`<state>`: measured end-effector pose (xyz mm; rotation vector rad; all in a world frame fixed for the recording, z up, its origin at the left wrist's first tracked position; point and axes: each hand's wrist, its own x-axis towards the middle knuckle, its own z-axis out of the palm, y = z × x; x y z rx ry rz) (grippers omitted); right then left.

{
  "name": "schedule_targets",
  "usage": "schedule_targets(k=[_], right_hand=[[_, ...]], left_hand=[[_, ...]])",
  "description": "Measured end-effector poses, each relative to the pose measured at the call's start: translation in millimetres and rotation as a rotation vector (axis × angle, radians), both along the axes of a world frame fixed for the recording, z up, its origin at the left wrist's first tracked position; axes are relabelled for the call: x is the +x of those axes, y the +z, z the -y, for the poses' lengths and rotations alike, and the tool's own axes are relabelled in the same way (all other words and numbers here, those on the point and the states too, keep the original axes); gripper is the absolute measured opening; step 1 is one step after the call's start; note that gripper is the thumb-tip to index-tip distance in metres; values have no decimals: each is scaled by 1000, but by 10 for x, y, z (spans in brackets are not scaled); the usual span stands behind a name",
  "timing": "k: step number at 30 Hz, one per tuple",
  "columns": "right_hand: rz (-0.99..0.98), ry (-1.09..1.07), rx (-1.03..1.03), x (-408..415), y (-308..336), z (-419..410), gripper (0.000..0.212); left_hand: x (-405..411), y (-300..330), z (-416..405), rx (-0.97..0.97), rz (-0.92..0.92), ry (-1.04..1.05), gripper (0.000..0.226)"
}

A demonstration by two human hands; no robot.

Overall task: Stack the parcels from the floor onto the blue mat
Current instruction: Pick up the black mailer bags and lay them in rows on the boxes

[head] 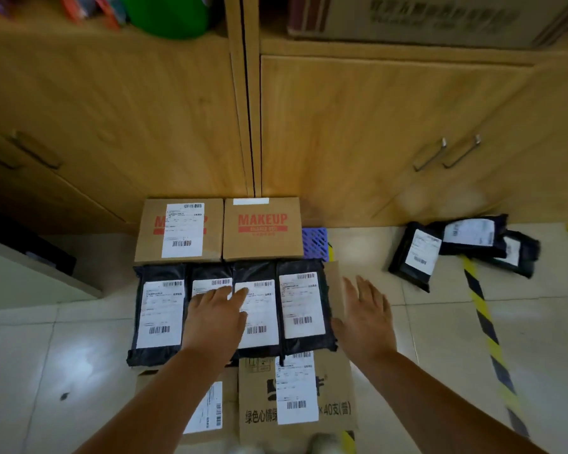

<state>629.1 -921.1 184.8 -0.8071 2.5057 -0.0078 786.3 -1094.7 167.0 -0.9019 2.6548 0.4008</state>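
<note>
Only a corner of the blue mat [314, 241] shows beside stacked parcels. Two brown "MAKEUP" boxes [263, 229] lie at the back. In front of them lies a row of several black mailer bags [304, 308] with white labels, and two brown boxes [295, 393] sit nearest me. My left hand [215, 317] rests flat, fingers straight, on the middle black bags. Just right of the rightmost bag hovers my right hand [366, 317], fingers spread, holding nothing. Three black mailer bags [466, 247] lie in a loose pile on the floor at the right.
Wooden cabinets [374, 132] with metal handles stand directly behind the stack. A yellow-black tape line [482, 316] runs across the tiled floor on the right. A white-topped piece of furniture [23, 276] sits at the left.
</note>
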Motion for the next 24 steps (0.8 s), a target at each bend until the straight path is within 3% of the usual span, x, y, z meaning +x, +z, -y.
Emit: schedule_targets(k=[5, 12, 20, 24], right_hand=[[6, -66, -55, -147, 566, -437, 70], [8, -168, -80, -459, 919, -1323, 74], [23, -207, -40, -1169, 1253, -2769, 73], [44, -246, 13, -1582, 1441, -3527, 73]], left_hand=[[-284, 598, -388, 51, -106, 25, 45], [-603, 967, -1199, 138, -94, 126, 47], [-1458, 1275, -2560, 178, -152, 111, 45], [-1906, 1384, -3289, 295, -171, 156, 54]])
